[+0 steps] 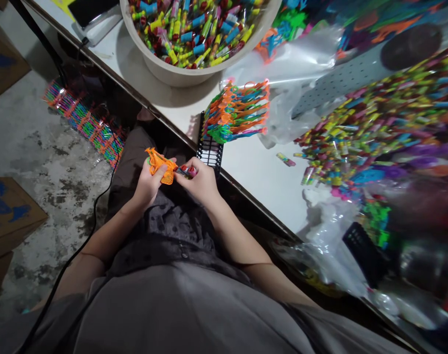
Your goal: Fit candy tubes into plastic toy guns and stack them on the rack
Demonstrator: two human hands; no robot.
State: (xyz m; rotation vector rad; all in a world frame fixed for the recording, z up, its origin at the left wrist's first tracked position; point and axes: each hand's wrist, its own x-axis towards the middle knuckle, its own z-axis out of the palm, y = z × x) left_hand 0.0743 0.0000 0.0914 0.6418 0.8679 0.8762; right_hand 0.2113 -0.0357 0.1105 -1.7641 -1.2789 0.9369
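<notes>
Over my lap, my left hand [148, 184] pinches an orange plastic toy piece [167, 176] with a perforated, mesh-like end. Close beside it, my right hand [202, 183] has its fingers closed on small wrapped candy tubes [189, 170] with red ends, right at the edge of the orange piece. How many tubes it holds is hard to make out. Just beyond my right hand, a black slotted rack [210, 156] sits at the table edge. A row of orange, green and blue plastic pieces [236, 112] stands on it.
A large round tub [194, 73] of wrapped candy tubes stands on the white table [258, 182]. At the right lie a loose heap of tubes [342, 132], a perforated grey cylinder [342, 73] and clear bags. Bundled colourful pieces [85, 120] and cardboard boxes [13, 216] are at the left.
</notes>
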